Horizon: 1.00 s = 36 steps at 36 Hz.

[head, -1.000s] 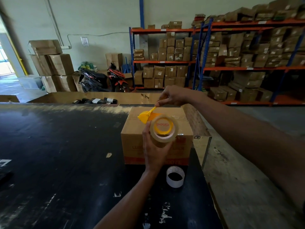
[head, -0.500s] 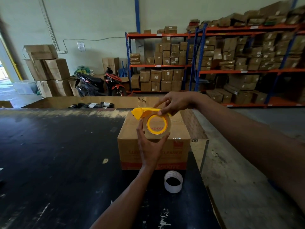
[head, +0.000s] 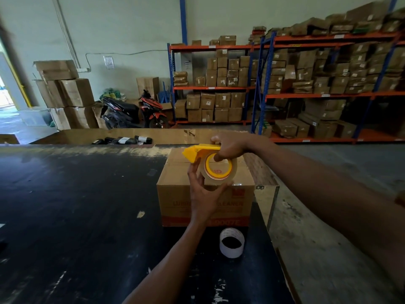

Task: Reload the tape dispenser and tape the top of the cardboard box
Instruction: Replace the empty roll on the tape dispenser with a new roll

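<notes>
A closed cardboard box (head: 175, 194) with red print stands on the black table (head: 76, 216) near its right edge. In front of the box I hold a roll of clear tape (head: 219, 174) with a yellow core, seated in a yellow tape dispenser (head: 197, 151). My left hand (head: 203, 196) cups the roll from below and the left. My right hand (head: 230, 145) grips the dispenser's top, with a finger reaching into the roll's core. An empty white tape core (head: 231, 243) stands on the table just before the box.
The table's right edge (head: 274, 238) drops to a concrete floor. Behind the table lies a long cardboard tray with dark bottles (head: 122, 140). Farther back are a parked scooter (head: 133, 113), stacked cartons (head: 65, 93) and orange-blue shelves (head: 285, 88) full of boxes.
The dispenser and roll came together: my right hand moved from the box top onto the dispenser's top, and the roll now sits in it, turned slightly toward the right.
</notes>
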Motion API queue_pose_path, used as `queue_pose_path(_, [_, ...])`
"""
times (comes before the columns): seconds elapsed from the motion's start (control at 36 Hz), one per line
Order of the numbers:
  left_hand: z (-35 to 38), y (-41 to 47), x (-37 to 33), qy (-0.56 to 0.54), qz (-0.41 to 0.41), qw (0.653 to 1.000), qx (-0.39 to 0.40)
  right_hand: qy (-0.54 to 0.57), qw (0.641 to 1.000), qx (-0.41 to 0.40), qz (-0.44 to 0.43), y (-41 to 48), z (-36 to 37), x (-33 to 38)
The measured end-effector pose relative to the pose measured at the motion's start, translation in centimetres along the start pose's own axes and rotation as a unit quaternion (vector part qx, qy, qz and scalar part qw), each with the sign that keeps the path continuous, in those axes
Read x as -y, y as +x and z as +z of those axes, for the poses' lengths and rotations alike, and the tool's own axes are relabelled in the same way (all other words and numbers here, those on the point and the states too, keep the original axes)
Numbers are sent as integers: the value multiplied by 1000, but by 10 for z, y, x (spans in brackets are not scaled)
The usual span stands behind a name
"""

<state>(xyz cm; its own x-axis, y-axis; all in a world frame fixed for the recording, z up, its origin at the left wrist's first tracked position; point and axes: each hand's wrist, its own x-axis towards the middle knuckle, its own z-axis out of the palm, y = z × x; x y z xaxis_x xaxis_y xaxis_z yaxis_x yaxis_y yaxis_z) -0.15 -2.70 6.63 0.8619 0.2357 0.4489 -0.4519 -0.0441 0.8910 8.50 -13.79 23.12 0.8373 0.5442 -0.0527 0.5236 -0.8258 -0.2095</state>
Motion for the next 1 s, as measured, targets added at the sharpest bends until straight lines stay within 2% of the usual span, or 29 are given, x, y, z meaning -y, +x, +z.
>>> queue_pose_path(0.14, [-15, 9, 7, -43, -113, 992, 26, -20, 1000, 11, 17, -3, 6, -7])
queue_pose_path(0.25, [-14, 19, -1, -118, -243, 963, 17, -50, 999, -8, 13, -7, 11, -8])
queue_pose_path(0.33, [-12, 23, -13, -160, -297, 941, 15, -70, 997, -17, 1, -9, 16, -10])
queue_pose_path(0.53, [-9, 26, -11, -233, -323, 917, 33, -82, 997, -12, 4, -14, 21, -18])
queue_pose_path(0.75, [-1, 33, -3, -233, -368, 900, 21, -70, 997, -18, 15, -18, 25, -31])
queue_pose_path(1.0, [-1, 42, -6, -246, -399, 876, 114, -40, 998, -7, 43, -25, 24, -43])
